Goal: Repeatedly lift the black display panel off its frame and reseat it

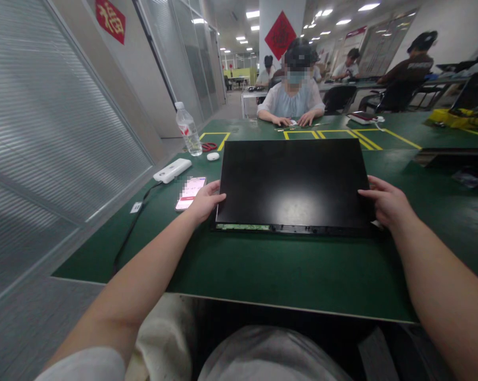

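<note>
Between my hands is a black display panel (290, 185), its glossy face turned up toward me. A strip of green circuit board (242, 227) shows along its near edge at the left, with a dark frame edge beneath it. My left hand (205, 202) grips the left edge, thumb on the face and fingers behind. On the opposite side my right hand (387, 200) pinches the right edge the same way. Something small and pale shows below the right hand; I cannot make out what. Beside my left hand lies a phone (192, 191) with a lit screen.
Left on the green table (286, 275) are a white power bank (173, 170) with a black cable, a water bottle (189, 132), a white earbud case (213, 156) and red-handled scissors (209, 146). A person (292, 100) sits opposite, hands on the table. Dark parts (453, 157) lie right.
</note>
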`<act>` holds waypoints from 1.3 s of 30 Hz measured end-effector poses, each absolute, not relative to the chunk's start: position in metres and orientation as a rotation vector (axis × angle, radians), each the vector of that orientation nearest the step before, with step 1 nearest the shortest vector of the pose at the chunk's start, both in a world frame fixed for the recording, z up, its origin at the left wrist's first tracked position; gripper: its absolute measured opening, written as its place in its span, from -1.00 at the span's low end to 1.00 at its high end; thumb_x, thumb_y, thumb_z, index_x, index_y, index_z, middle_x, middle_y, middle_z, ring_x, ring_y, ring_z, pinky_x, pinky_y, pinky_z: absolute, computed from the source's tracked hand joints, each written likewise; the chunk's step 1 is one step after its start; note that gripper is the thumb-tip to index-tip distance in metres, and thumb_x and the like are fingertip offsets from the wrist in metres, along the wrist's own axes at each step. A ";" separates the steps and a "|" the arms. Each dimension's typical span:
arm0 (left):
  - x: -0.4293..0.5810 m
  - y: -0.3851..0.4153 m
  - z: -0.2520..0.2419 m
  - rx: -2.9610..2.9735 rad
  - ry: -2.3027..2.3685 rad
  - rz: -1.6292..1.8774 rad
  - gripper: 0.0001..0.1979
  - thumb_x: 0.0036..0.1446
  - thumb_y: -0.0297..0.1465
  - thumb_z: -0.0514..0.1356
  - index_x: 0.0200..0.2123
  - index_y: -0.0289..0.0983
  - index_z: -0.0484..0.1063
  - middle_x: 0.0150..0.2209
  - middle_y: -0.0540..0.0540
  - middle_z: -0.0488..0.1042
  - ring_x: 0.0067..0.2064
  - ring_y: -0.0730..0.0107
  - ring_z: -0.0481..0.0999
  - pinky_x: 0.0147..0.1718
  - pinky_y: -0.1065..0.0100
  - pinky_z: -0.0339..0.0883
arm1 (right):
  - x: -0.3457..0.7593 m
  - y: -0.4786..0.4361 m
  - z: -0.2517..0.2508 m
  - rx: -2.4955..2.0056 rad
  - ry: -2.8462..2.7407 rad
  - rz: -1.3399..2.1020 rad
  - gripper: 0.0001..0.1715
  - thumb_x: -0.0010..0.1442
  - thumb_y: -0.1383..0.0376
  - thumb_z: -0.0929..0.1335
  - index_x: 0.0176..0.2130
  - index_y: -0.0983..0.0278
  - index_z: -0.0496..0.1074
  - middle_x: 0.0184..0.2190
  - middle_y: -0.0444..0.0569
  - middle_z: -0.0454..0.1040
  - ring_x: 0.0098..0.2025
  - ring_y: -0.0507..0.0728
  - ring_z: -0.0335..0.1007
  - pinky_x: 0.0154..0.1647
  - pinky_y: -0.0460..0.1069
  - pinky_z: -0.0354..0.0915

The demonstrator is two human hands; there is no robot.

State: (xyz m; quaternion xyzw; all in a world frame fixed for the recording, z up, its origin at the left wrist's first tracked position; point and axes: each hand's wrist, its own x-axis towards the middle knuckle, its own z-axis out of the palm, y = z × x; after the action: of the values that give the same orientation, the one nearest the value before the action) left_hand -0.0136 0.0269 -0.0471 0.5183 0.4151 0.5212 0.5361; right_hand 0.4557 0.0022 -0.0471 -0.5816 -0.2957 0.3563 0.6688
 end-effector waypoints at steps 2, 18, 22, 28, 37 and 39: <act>-0.014 0.028 -0.048 1.236 0.999 1.218 -0.47 -0.21 -0.51 0.44 -0.06 -0.31 0.60 -0.08 -0.17 0.67 0.04 -0.02 0.62 0.15 -0.01 0.38 | 0.455 0.002 -0.048 -1.316 -0.674 0.808 -0.40 -0.32 0.59 0.47 -0.22 0.19 0.62 -0.40 -0.16 0.58 -0.38 0.03 0.50 -0.40 -0.11 0.46; -0.016 0.031 -0.053 1.259 1.003 1.183 -0.46 -0.17 -0.49 0.43 -0.01 -0.30 0.60 -0.05 -0.16 0.66 0.00 0.02 0.63 0.11 0.03 0.42 | 0.464 0.005 -0.053 -1.358 -0.735 0.813 -0.38 -0.26 0.56 0.48 -0.16 0.17 0.61 -0.32 -0.14 0.60 -0.27 0.09 0.54 -0.22 -0.01 0.53; -0.017 0.032 -0.053 1.255 1.000 1.178 -0.46 -0.17 -0.49 0.43 -0.01 -0.29 0.60 -0.06 -0.15 0.66 -0.01 0.04 0.64 0.10 0.04 0.42 | 0.464 0.005 -0.052 -1.357 -0.733 0.833 -0.35 -0.29 0.58 0.47 -0.16 0.16 0.62 -0.31 -0.13 0.61 -0.23 0.09 0.55 -0.21 -0.04 0.51; -0.016 0.031 -0.053 1.265 0.986 1.163 -0.46 -0.13 -0.50 0.41 0.02 -0.30 0.60 -0.04 -0.16 0.66 0.02 0.02 0.63 0.14 0.01 0.40 | 0.462 0.004 -0.050 -1.344 -0.739 0.846 -0.37 -0.28 0.58 0.44 -0.18 0.15 0.63 -0.30 -0.14 0.63 -0.27 0.08 0.55 -0.30 -0.06 0.50; -0.014 0.028 -0.050 1.271 1.002 1.141 -0.43 -0.10 -0.51 0.39 0.07 -0.28 0.57 -0.06 -0.15 0.67 0.02 -0.01 0.63 0.11 -0.01 0.44 | 0.461 0.004 -0.051 -1.344 -0.721 0.832 -0.37 -0.27 0.59 0.43 -0.17 0.15 0.63 -0.29 -0.12 0.63 -0.27 0.10 0.56 -0.27 -0.03 0.51; -0.013 0.027 -0.049 1.270 1.006 1.139 -0.43 -0.10 -0.52 0.39 0.07 -0.29 0.57 -0.07 -0.15 0.67 0.01 0.00 0.63 0.10 0.00 0.44 | 0.462 0.005 -0.052 -1.347 -0.727 0.828 -0.36 -0.26 0.59 0.43 -0.16 0.16 0.62 -0.28 -0.11 0.63 -0.26 0.10 0.56 -0.25 -0.03 0.51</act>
State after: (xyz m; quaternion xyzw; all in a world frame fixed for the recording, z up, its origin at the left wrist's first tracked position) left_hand -0.0132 0.0272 -0.0488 0.5363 0.4246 0.4809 0.5485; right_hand 0.4621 0.0047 -0.0519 -0.5918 -0.3192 0.3637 0.6446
